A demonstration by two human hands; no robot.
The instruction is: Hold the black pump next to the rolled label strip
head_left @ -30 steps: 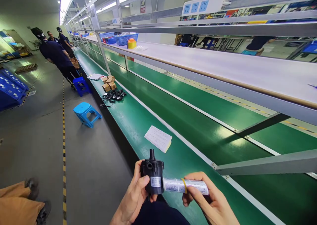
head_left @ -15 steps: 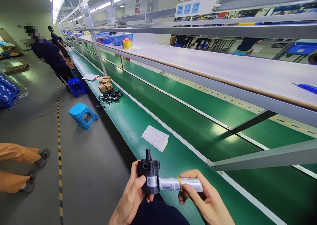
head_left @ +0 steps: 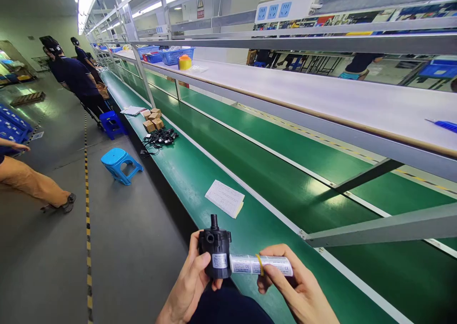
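Black plastic pump (head_left: 215, 249) sitting in my left hand (head_left: 188, 286) right now, low in the middle of the view, just over the near edge of the green worktop (head_left: 200, 176). My left grip is wrapped around the pump body, thumb up on its front face next to the little white label, nozzle pointing up. My right hand (head_left: 298, 290) has its fingers closed on a white rolled paper tube (head_left: 262, 264) with a yellow rubber band (head_left: 257, 265) round it, and the tube's left end is touching the side of the pump, so the two pieces sit in a line between my hands. So both grips are closed on something, neither one open. On the worktop a bit beyond my hands lies a folded printed sheet (head_left: 225, 199). Further down the line there's a tangle of black cables (head_left: 159, 137) and just past that some small cardboard boxes (head_left: 152, 119). On the floor to my left there's a light blue stool (head_left: 119, 163) and a darker blue stool (head_left: 112, 123) further on, beside a person in dark clothes (head_left: 75, 79) standing at the line. Up on the white shelf (head_left: 321, 95) I can see blue baskets (head_left: 174, 55) and a yellow tape roll (head_left: 184, 62).
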